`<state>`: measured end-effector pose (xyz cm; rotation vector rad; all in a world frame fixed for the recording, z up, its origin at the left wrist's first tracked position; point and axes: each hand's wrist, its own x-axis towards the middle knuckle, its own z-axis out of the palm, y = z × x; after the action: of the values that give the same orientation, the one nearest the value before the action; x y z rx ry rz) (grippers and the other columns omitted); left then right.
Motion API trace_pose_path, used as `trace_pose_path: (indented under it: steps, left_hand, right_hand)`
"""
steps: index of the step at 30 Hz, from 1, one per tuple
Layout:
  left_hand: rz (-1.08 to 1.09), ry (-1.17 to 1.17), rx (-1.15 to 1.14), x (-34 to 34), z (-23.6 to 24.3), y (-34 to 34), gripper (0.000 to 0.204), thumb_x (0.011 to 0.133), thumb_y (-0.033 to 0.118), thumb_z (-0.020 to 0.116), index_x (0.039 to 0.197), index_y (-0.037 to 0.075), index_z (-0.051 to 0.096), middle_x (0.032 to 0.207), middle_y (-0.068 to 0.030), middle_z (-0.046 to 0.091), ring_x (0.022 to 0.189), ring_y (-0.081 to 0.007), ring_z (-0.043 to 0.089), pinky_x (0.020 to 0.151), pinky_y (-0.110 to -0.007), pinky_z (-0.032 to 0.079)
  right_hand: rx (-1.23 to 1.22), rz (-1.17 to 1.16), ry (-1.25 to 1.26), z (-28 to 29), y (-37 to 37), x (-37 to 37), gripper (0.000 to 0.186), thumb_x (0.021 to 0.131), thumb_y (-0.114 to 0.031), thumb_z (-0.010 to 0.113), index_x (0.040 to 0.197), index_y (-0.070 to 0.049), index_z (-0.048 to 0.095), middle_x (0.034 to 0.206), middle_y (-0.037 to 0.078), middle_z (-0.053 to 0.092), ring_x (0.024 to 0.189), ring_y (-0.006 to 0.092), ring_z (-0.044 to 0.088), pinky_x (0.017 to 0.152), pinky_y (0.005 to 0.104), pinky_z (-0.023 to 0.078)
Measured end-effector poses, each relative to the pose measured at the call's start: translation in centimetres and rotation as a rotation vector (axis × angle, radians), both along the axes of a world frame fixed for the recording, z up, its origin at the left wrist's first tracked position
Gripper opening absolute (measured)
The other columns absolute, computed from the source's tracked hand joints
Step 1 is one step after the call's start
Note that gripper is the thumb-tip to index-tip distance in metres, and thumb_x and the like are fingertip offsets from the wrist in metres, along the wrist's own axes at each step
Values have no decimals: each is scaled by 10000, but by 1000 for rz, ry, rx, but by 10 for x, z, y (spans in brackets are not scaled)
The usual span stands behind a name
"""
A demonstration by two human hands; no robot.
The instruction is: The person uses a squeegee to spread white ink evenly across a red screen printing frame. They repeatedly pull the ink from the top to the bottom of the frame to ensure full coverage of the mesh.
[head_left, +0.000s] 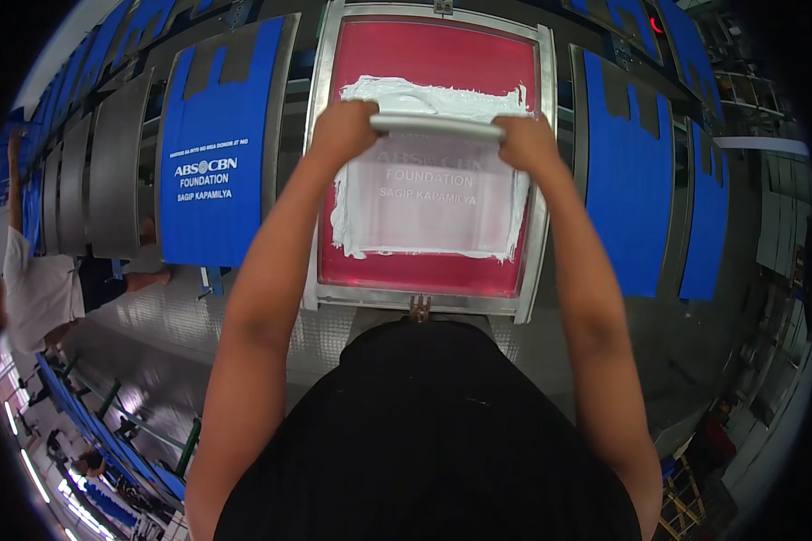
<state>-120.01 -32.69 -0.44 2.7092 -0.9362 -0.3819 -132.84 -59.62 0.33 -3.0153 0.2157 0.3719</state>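
Note:
Both my arms reach forward over a screen printing frame (534,225) with a metal rim and red mesh (433,52). My left hand (345,133) and my right hand (526,144) are closed round the two ends of a pale squeegee (438,126), which lies across the upper part of the screen. White ink (415,93) is heaped along the far side of the squeegee and edges the sides and bottom of the stencil area. Through the thinly coated mesh on the near side, pale lettering shows. The squeegee's blade is hidden under its handle.
Left of the frame a blue fabric panel (209,225) with white print lies on a flat board. Unprinted blue panels (627,198) lie on boards to the right. A person (41,288) in a light shirt stands at the far left, beside more boards. Metal hinges or clamps (419,308) sit at the frame's near edge.

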Motion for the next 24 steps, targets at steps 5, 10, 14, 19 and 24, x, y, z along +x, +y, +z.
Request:
trace_pose_path:
  steps: [5,10,14,19,24]
  left_hand:
    - [-2,102,0,-57,26,40,337,737,264,755,1029,105,701,920,-148,686,871,-322,655,784,-417,516]
    - [-108,-51,-318,-157,-5,78,319,542,-32,648,846,66,631,837,-113,610,802,-294,575,743,-430,462]
    - [-59,-1,-116,-51,0,30,238,623,27,678,855,78,662,850,-128,652,832,-329,614,743,-455,484]
    - [-9,20,-39,27,41,-12,329,691,277,784,964,113,699,861,-133,679,833,-335,649,771,-431,511]
    - [130,-605,-529,-3,91,29,471,741,325,779,1086,47,619,1043,-155,629,993,-355,587,843,-430,479]
  right_hand:
    - [79,-8,149,46,34,-63,421,686,-93,616,1099,-162,661,873,151,689,860,313,664,1047,492,367]
    - [149,-45,118,30,71,-145,427,637,-11,647,1048,-126,671,989,82,691,963,271,636,1112,528,270]
    - [44,-67,60,7,32,-65,350,689,-99,660,1034,-163,662,904,88,690,954,257,644,1107,512,260]
    - [77,-50,74,57,-10,23,430,666,-90,607,1086,-149,681,966,142,692,952,307,652,970,464,432]
    - [54,35,91,112,-4,53,540,651,-89,561,1182,-124,653,1101,178,660,1043,329,622,885,398,510]
